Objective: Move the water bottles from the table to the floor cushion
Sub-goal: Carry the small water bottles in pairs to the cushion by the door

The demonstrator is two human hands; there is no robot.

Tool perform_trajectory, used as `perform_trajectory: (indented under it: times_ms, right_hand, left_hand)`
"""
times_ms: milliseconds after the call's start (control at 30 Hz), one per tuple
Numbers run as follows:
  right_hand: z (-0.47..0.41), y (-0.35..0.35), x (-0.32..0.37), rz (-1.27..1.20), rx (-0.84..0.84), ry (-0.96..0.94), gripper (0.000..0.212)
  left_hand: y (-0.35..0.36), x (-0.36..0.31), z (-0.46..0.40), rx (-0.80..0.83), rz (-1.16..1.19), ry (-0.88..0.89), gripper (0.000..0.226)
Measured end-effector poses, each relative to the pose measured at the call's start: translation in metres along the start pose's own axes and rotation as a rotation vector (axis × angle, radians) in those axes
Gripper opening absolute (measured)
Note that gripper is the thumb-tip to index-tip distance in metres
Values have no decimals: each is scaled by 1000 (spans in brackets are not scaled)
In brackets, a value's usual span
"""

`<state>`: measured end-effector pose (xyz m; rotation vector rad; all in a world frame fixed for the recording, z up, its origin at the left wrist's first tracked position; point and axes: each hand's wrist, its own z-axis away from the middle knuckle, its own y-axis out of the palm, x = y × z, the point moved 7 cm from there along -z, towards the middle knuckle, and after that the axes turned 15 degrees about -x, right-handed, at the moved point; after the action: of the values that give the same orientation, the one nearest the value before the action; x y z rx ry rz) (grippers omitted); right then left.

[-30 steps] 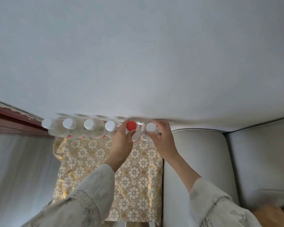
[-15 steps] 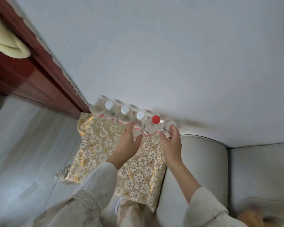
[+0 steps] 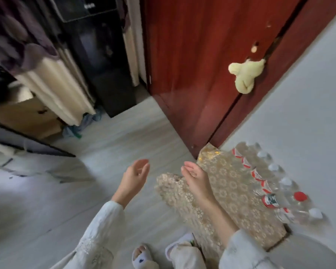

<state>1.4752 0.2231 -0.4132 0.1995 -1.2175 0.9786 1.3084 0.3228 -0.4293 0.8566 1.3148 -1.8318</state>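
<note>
From the head camera, both hands hang free over the floor point(image 3: 109, 144): the left hand point(image 3: 134, 175) and right hand point(image 3: 195, 178) are loosely spread, holding nothing. The water bottles point(image 3: 270, 183) stand in a row along the worktop's point(image 3: 227, 183) far edge by the wall.

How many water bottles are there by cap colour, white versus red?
White-capped bottles: 5
Red-capped bottles: 1
Total: 6
</note>
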Motion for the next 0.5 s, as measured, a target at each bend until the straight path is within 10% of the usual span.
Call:
perform_trajectory:
  times_ms: [500]
  right_hand:
    - [214, 357, 192, 88, 878, -522, 13]
  left_hand:
    - [-410, 135, 107, -908, 168, -304, 13]
